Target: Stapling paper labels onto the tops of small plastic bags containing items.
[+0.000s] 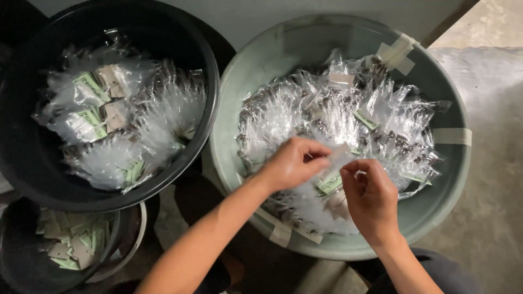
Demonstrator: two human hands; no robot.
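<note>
**Hands hold one small clear packet over the grey-green tub**

Packet (333, 173) of clear plastic, with a green paper label at its lower end, is held between both hands above the heap in the grey-green tub (452, 179). It is a little below the middle of this tub, about at 6 o'clock from the centre of the heap. The left hand (291, 163) comes from 7 o'clock and its fingers are curled, pinching the upper edge of the packet. The right hand (370, 198) comes from 5 o'clock, and its thumb and bent fingers grasp the lower side of the packet near the label. The two hands are close together, with only the packet between them.

Under the hands lies a pile of clear packets (338, 114); small dark pieces show through the plastic, but I cannot tell what they are. The rim of the tub has several strips of pale tape.

At 9 o'clock from this tub, touching it, stands a black tub (207, 71) with more clear packets with green and beige labels. At 8 o'clock, in the lower corner, a smaller dark container (16, 261) holds loose paper labels (71, 242), green and beige. The floor (490, 218) is grey concrete.
</note>
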